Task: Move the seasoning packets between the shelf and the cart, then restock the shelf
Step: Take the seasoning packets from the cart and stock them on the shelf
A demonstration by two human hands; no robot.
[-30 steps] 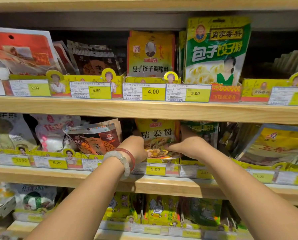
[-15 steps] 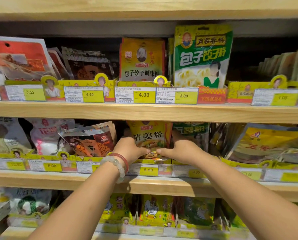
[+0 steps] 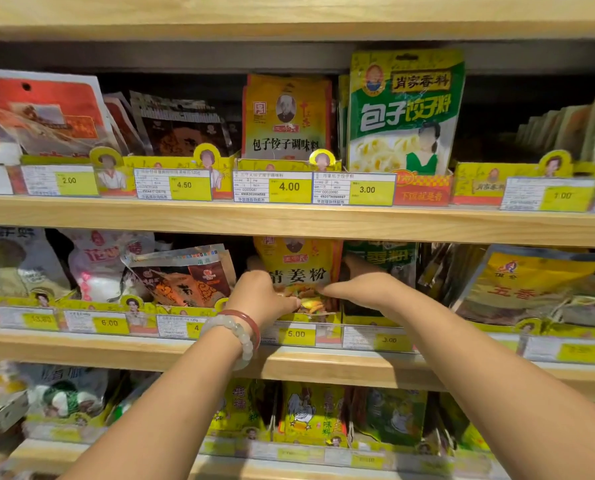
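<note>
Upper shelf, left to right: red packet, tag 2.00; dark packets, tag 4.50; yellow packet printed 包子饺子调味料, tag 4.00; green packet printed 肖家香料 and 包子饺子粉, tag 3.00; far right, a row of thin packets seen edge-on, tag 1.00, blurred.

Middle shelf, left to right: grey packet, tag partly legible; white-and-pink packet, tag 6.00; brown tilted packet, its tag partly covered by the left wrist; yellow seasoning packet printed 精姜粉, upright in its slot at centre, tag 5.00; green packet just right of it, tag 3.00; yellow packet printed 五香, leaning.

Lower shelf: yellow packet with rooster picture; other writing too blurred to read.

Left hand: reaches in from lower left, fingers curled around the left edge of the 精姜粉 packet, thumb on its front. Wrist carries a red bangle and a pale bead bracelet.

Right hand: reaches in from lower right, thumb pressed on the packet's front, fingers tucked behind its right edge. Both thumbs nearly meet over the packet's lower picture.
</note>
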